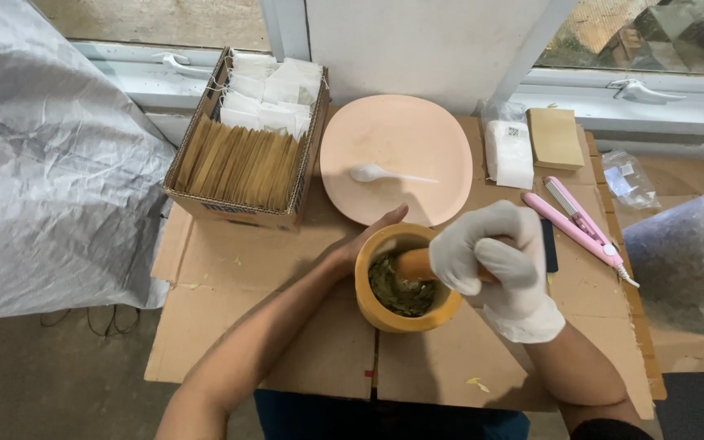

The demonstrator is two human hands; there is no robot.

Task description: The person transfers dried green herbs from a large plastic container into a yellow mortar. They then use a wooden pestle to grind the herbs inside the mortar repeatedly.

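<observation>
- The left hand (368, 238), bare, is cupping the far side of a yellow wooden mortar (405, 285), its fingers wrapping round the wall
- The mortar is sitting near the middle of the cardboard-covered tabletop (230, 277), holding crushed green leaves (397, 292)
- The right hand (495, 261), in a white glove, is gripping a wooden pestle (413, 263), fingers clamped round it, its tip resting in the leaves
- Toward the far edge, a pink plate (397, 138) is carrying a white spoon (376, 173); a box of sachets (246, 143) is standing at the far left corner
</observation>
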